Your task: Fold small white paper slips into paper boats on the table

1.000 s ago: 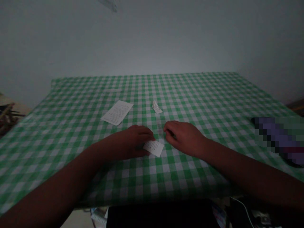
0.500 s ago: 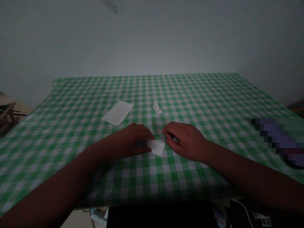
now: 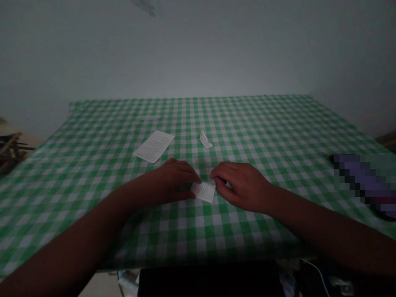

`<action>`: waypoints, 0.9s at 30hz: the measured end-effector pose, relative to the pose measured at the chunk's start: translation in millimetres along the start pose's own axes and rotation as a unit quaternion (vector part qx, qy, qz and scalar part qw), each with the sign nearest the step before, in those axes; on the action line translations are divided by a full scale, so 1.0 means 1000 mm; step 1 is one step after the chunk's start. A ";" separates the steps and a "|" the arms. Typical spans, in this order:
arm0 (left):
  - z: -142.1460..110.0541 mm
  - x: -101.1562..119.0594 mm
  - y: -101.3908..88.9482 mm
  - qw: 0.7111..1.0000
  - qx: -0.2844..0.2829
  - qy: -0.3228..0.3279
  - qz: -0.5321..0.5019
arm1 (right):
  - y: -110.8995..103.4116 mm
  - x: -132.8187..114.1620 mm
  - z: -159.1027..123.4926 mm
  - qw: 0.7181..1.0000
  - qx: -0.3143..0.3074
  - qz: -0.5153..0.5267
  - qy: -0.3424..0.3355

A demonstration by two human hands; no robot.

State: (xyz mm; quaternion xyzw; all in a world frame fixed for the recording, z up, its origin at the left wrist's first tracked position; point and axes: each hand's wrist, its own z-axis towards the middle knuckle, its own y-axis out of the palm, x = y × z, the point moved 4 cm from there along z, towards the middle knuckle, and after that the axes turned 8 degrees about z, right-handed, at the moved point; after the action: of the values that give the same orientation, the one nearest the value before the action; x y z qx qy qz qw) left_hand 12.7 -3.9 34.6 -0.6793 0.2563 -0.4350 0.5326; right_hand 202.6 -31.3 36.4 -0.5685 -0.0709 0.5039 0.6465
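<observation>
A small white piece of paper (image 3: 204, 192) with printed lines lies on the checked tablecloth, close in front of me. My left hand (image 3: 173, 181) has its thumb and fingers on the paper's left side, thumb at the near corner and fingertips at the far edge. At the right edge, my right hand (image 3: 239, 185) is curled, its thumb and index finger closed against the paper's far right corner. Its other fingers are tucked under and partly hidden.
A larger printed sheet (image 3: 154, 146) lies beyond my left hand. Farther off in the middle is a small creased paper scrap (image 3: 205, 140). A dark, pixelated object (image 3: 365, 181) rests at the right. The green and white tablecloth (image 3: 262, 123) reaches back to a grey wall (image 3: 198, 49).
My right fingers have shifted slightly left, against the paper's corner. The left fingertips have slid a little left along the paper. The other papers stay put.
</observation>
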 end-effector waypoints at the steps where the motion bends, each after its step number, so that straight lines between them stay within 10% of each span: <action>1: 0.000 -0.001 0.000 1.000 -0.002 -0.001 -0.002 | 0.000 0.000 0.000 1.000 -0.002 0.002 0.000; 16: 0.009 0.007 0.004 0.997 0.033 -0.067 0.024 | -0.011 -0.016 -0.006 0.990 0.068 -0.031 -0.120; 27: 0.011 -0.006 0.011 0.975 0.069 -0.209 0.011 | 0.020 -0.027 -0.006 0.971 -0.158 -0.159 -0.083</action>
State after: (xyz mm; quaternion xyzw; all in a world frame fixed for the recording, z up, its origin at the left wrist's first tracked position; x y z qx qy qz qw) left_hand 20.0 3.2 21.4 -0.7141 0.1159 -0.2938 0.6247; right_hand 182.0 -57.9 31.8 -0.6014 -0.2927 0.4221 0.6120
